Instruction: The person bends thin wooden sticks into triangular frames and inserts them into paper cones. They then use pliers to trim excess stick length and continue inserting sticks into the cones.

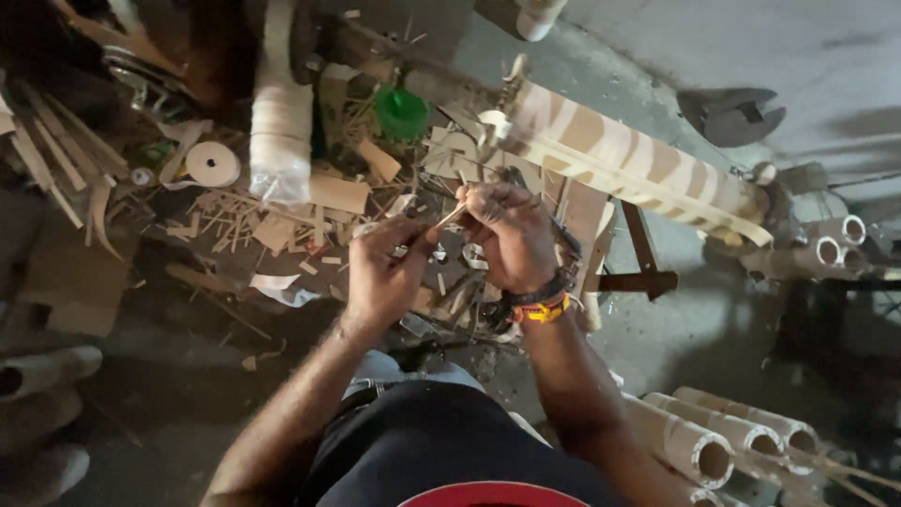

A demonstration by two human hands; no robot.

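**Both hands pinching a thin pale sliver at frame centre**

At 5 o'clock, nearest the body, cardboard tubes point(699, 451) lie stacked, open ends outward. At centre, the left hand point(383, 272) and right hand point(511, 235) meet, fingers closed around a thin pale sliver point(451, 216), narrow and straight, tilted. The right wrist carries beaded bands point(537, 305). Beyond, at 10 o'clock, wood and card offcuts point(272, 221) litter the floor beside a tape roll point(213, 163) and a white wrapped roll point(278, 113). At 12 o'clock sits a green cap point(402, 113); at 2 o'clock, a long spiral-wound tube point(638, 160) crosses on a stand.
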